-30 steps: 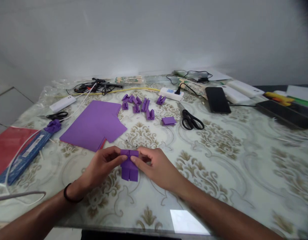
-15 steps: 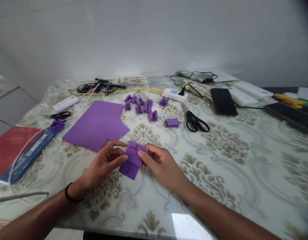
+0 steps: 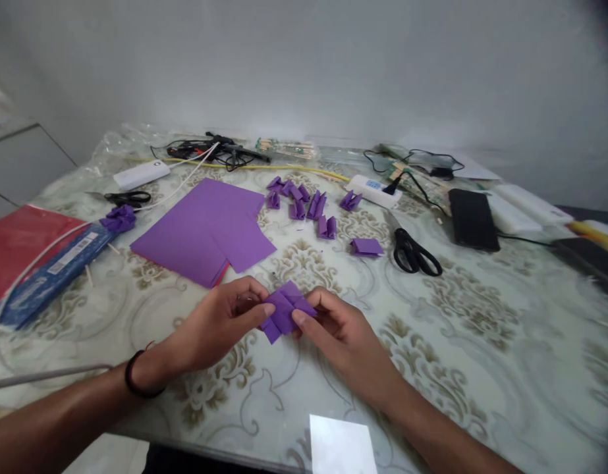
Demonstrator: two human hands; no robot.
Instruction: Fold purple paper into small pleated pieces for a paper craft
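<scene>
A small creased square of purple paper (image 3: 286,304) is held above the table near its front. My left hand (image 3: 229,316) pinches its left side between thumb and fingers. On the opposite side, my right hand (image 3: 336,329) grips the paper, thumb on top and fingers curled underneath. Part of the paper is folded over. Large purple sheets (image 3: 199,220) lie beyond my left hand, with a red edge showing under them. Several small folded purple pieces (image 3: 316,205) sit in a group farther back, and a flat folded purple piece (image 3: 366,247) lies to their right.
Black-handled scissors (image 3: 415,253) lie right of the folded pieces; a second pair (image 3: 128,197) is at left beside crumpled purple paper (image 3: 118,218). A power strip (image 3: 373,191), a black phone (image 3: 474,219) and tangled cables (image 3: 209,150) are along the back. A blue-and-red packet (image 3: 61,260) lies left.
The purple square has been turned and partly folded over between my hands, so less of its creased face shows. The view has shifted slightly; the other things stay in place.
</scene>
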